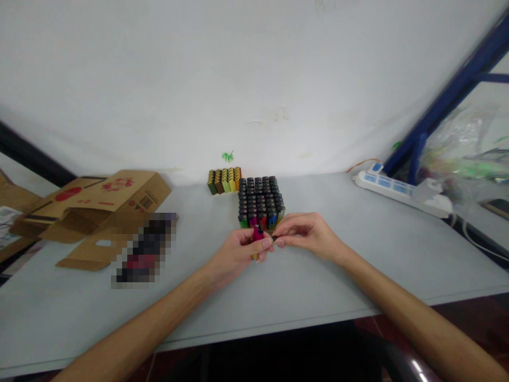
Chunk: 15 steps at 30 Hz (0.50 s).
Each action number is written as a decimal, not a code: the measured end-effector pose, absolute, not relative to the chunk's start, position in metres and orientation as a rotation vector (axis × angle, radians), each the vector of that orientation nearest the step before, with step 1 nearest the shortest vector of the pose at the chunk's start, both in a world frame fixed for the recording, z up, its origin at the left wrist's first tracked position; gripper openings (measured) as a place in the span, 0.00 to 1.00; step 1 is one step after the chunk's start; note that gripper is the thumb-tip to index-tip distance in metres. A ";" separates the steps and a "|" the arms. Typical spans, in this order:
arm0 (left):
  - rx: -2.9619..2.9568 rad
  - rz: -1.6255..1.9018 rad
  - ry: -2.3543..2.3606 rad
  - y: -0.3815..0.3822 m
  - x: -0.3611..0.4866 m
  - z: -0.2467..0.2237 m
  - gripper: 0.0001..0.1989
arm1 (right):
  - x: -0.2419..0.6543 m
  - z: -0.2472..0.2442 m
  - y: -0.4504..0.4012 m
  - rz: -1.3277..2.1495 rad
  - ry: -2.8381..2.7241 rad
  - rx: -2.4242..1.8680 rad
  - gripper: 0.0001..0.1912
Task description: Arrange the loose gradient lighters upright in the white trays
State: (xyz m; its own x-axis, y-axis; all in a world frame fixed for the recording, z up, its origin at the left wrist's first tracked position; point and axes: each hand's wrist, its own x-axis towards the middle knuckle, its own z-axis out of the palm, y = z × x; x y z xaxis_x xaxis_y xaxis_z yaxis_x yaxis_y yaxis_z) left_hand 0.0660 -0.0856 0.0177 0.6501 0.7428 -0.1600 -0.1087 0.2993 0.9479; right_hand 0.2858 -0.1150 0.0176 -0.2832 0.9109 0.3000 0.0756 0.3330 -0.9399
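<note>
My left hand (242,251) is closed around a magenta lighter (258,233), held upright above the table near its middle. Close beside it, my right hand (308,233) pinches a small dark piece (274,239) between thumb and fingers; its kind is too small to make out. Just beyond both hands stands a dense block of lighters (260,196) with black tops and coloured bodies in green, magenta, red and blue. Behind and to the left of that block is a smaller group of lighters (225,180) with gold-coloured tops.
An opened cardboard box (135,193) lies on the left of the grey table (318,297), with a pixelated dark patch in front of it. A white power strip (401,190) with a plug and cable lies at the right. Blue metal framing (449,90) rises there, beside clear plastic bags (461,143).
</note>
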 end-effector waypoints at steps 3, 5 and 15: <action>1.233 0.656 0.681 -0.085 0.067 0.017 0.20 | 0.288 0.020 -0.115 1.016 -1.628 -0.908 0.15; 1.331 0.674 0.696 -0.084 0.066 0.016 0.20 | 0.289 0.023 -0.115 0.961 -1.608 -0.910 0.15; 1.753 0.786 0.825 -0.092 0.066 0.011 0.13 | 0.276 0.030 -0.126 0.845 -1.602 -0.821 0.08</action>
